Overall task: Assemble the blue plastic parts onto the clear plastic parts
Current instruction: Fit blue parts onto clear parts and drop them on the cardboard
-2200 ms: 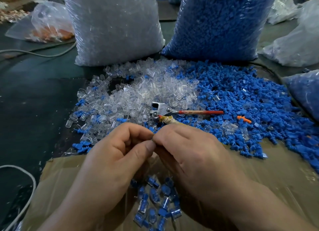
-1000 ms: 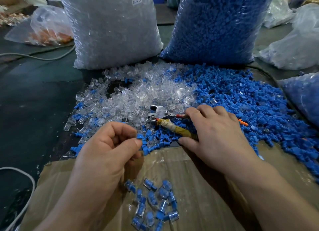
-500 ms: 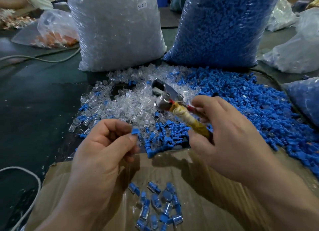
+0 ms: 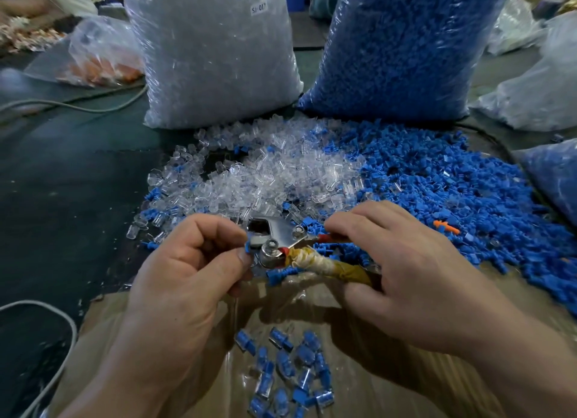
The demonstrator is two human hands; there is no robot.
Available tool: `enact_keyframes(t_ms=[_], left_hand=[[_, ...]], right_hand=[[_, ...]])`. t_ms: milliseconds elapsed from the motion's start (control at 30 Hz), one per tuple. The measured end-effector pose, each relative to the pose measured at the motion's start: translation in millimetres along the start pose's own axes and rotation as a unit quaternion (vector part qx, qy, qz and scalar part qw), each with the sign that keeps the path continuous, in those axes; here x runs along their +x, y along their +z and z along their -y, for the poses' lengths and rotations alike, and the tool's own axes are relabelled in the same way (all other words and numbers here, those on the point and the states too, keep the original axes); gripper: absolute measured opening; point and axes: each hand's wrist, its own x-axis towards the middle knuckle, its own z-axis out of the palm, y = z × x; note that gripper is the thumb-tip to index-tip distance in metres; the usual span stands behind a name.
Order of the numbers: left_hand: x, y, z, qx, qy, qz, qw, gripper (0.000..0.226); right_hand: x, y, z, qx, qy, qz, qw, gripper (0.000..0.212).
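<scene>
Head: left fingers [image 4: 239,259] pinch blue part [image 4: 249,247], right fingers [image 4: 354,224] grip pliers [image 4: 278,230].

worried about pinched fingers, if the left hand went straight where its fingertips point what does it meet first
The metal head of the pliers, held in the right hand; the blue part pinched by the left hand looks almost against it, though depth is unclear.
</scene>
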Motion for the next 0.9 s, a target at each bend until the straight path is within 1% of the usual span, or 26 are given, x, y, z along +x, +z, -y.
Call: enact_keyframes(t_ms=[133, 300, 400, 500, 600, 733, 767, 833, 900], left_hand=[[-1.4, 0.1, 0.5, 0.007, 0.006, -0.001, 1.0, 0.017], [-0.9, -1.3, 3.3, 0.025, 0.021, -0.004, 0.999, 0.015], [-1.3, 0.6, 4.5, 0.029, 0.024, -0.002, 0.999, 0.019], [-3.0, 0.5, 2.0, 0.027, 0.025, -0.001, 0.999, 0.018], [-4.8, 1.4, -2.0, -0.004, 0.009, 0.001, 1.0, 0.018], [-3.8, 6.5, -0.7, 0.007, 0.012, -0.024, 1.0, 0.014], [-2.9, 5.7, 0.2, 0.001, 0.008, -0.03, 1.0, 0.013], [-1.9, 3.5, 1.3, 0.007, -0.006, -0.039, 0.999, 0.021], [-2.7, 2.4, 0.9, 0.038, -0.032, -0.024, 0.998, 0.028]], right_hand=[[-1.4, -0.3, 0.5, 0.002, -0.011, 0.006, 1.0, 0.062], [-1.3, -0.2, 1.0, -0.022, -0.013, 0.027, 0.999, 0.06], [1.2, 1.4, 0.9, -0.042, -0.013, 0.036, 0.998, 0.048], [1.9, 0.0, 2.9, -0.037, -0.007, 0.032, 0.999, 0.037], [1.4, 0.4, 3.3, -0.017, -0.002, 0.034, 0.999, 0.04], [-0.8, 0.2, -1.6, 0.01, 0.021, 0.016, 1.0, 0.048], [-0.8, 0.0, -4.8, -0.001, 0.032, 0.004, 0.999, 0.048], [1.1, 0.8, -11.9, -0.031, 0.063, -0.019, 0.997, 0.047], [5.3, 4.6, -17.2, -0.065, 0.099, -0.037, 0.992, 0.05]])
